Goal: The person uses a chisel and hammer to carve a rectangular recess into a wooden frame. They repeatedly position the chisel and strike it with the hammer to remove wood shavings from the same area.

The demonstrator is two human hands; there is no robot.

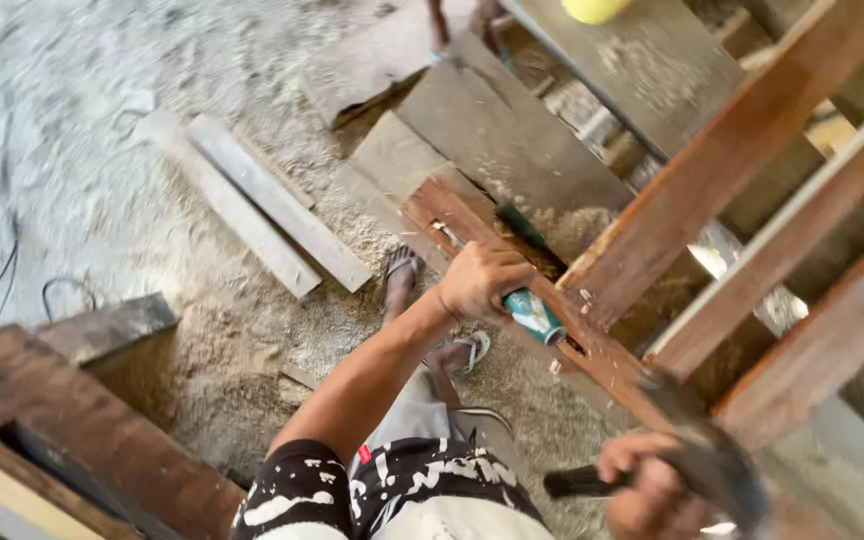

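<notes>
My left hand [482,280] is closed around a chisel [535,316] with a teal and white handle end, held against a reddish wooden rail [607,360]. The rail belongs to a wooden frame [732,150] of crossing beams at the right. Wood chips and a cut slot lie on the rail just beside the chisel. My right hand [642,490], low at the right, grips a hammer [712,462] by its black handle; the head is blurred, above the rail's near end. My feet in flip-flops [402,272] stand on the sawdust below the rail.
Sawdust covers the floor. Grey planks [262,215] lie at centre left, wider boards [502,130] beyond the rail. A dark red timber block [82,420] sits at bottom left. Cables [7,270] run along the left. Another person's feet [442,25] and a yellow object [592,8] are at the top.
</notes>
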